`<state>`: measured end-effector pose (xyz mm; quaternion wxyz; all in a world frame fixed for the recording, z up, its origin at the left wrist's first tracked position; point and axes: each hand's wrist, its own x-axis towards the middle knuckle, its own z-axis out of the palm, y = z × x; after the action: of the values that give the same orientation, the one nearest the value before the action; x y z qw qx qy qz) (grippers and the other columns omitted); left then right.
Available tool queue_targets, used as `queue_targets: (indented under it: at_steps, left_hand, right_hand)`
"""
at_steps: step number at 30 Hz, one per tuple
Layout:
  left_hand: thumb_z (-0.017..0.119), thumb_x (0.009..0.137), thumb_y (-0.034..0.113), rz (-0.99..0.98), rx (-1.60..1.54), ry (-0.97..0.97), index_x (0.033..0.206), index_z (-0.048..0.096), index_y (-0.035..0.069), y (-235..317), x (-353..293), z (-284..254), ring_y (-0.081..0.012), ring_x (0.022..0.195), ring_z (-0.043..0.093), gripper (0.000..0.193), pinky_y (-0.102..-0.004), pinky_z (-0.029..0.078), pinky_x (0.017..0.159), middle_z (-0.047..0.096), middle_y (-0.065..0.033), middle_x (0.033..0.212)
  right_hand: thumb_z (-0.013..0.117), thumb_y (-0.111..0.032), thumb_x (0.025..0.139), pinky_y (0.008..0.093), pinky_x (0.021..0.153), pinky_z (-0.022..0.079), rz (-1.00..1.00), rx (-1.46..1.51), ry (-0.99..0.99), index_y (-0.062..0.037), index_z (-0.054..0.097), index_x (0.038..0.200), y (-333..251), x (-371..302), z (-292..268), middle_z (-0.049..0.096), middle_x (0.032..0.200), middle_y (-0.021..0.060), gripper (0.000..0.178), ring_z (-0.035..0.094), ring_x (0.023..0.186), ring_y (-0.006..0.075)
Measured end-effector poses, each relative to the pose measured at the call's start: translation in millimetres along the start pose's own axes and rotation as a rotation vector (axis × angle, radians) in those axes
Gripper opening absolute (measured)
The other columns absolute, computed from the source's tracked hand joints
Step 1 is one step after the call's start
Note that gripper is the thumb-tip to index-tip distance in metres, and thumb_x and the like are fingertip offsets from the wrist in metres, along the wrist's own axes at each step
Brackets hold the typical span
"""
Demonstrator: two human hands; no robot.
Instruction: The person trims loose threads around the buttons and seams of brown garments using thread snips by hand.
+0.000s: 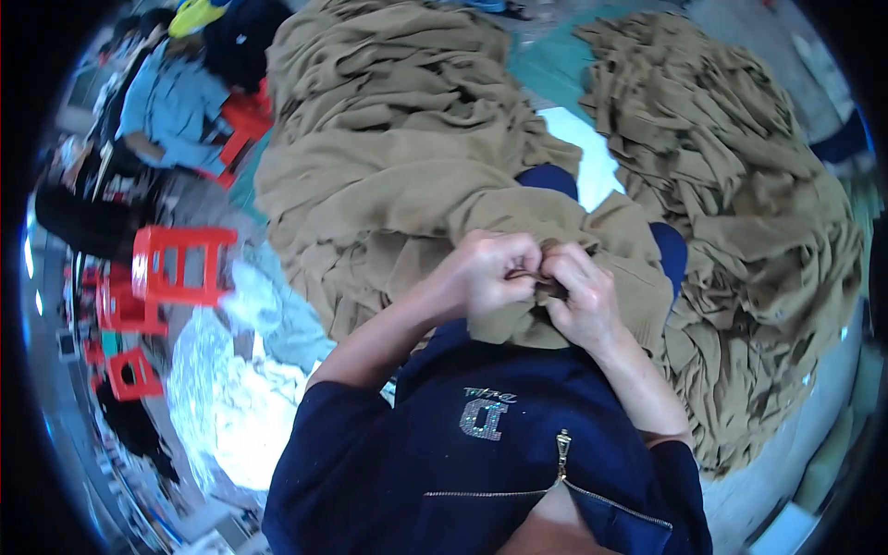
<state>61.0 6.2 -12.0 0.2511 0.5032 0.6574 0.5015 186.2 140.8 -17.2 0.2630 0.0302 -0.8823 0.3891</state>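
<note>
left hand [504,268] and right hand [585,294] close together, fingers of both pinching brown cloth [507,326]; big heap [388,102] ahead, second heap [740,231] right, red stool [142,264] left

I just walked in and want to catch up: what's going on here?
A seated person's left hand and right hand pinch a brown cloth close together over the lap; the exact finger work is partly hidden. A large brown heap lies ahead and to the left, a second heap to the right. Red stools are farther left.
</note>
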Motion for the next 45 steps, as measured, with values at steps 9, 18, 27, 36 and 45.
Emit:
queue_targets:
  at_steps: [9, 18, 27, 36, 45]
  left_hand:
    - [0.068, 0.063, -0.004, 0.648, 0.485, 0.467, 0.082, 0.057, 0.000, -6.5, -4.7, 23.5, -0.0226, 0.056, 0.058, 0.023, -0.0308, 0.047, 0.050, 0.059, -0.0085, 0.071]
    - [0.067, 0.076, 0.009, -0.015, 0.230, 0.596, 0.099, 0.058, 0.002, -56.4, 2.7, -24.5, -0.0281, 0.089, 0.059, 0.026, -0.0355, 0.047, 0.078, 0.061, -0.0135, 0.095]
    - [0.057, 0.083, 0.019, -0.466, 1.003, 0.033, 0.090, 0.057, 0.004, -147.0, -7.0, -81.6, -0.0359, 0.086, 0.061, 0.017, -0.0455, 0.042, 0.082, 0.063, -0.0189, 0.084]
    - [0.058, 0.082, 0.017, -0.256, 0.460, 0.199, 0.106, 0.057, 0.003, -115.9, -42.8, -53.8, -0.0252, 0.090, 0.057, 0.028, -0.0362, 0.044, 0.081, 0.060, -0.0150, 0.094]
    - [0.053, 0.074, 0.006, -0.172, 1.274, 0.137, 0.104, 0.059, 0.009, -170.3, 30.0, -108.5, -0.0286, 0.105, 0.058, 0.030, -0.0574, 0.030, 0.099, 0.063, -0.0138, 0.105]
  right_hand:
    - [0.061, 0.008, 0.067, 0.0250, 0.059, 0.043, 0.187, 0.282, 0.235, -0.0005, 0.051, 0.081, 13.7, 6.3, 7.3, 0.056, 0.080, 0.0074, 0.019, 0.053, 0.067, 0.0162]
    - [0.064, 0.002, 0.075, 0.0225, 0.074, 0.040, 0.441, 0.460, -0.623, -0.0054, 0.048, 0.082, 51.9, 34.0, -25.0, 0.049, 0.082, -0.0034, 0.019, 0.045, 0.080, 0.0065]
    - [0.056, -0.018, 0.082, 0.0228, 0.060, 0.040, 0.505, -0.169, -0.069, -0.0084, 0.059, 0.090, 151.1, 147.0, -234.0, 0.057, 0.080, -0.0020, 0.013, 0.051, 0.068, 0.0073]
    - [0.058, -0.016, 0.085, 0.0255, 0.074, 0.041, 0.463, -0.408, 0.263, -0.0077, 0.063, 0.097, 220.2, 53.5, -373.1, 0.061, 0.089, 0.0011, 0.015, 0.055, 0.082, 0.0111]
    - [0.059, -0.013, 0.088, 0.0282, 0.087, 0.043, 0.446, -0.641, 0.637, -0.0070, 0.067, 0.104, 211.9, -28.8, -427.1, 0.065, 0.099, 0.0041, 0.018, 0.059, 0.095, 0.0150]
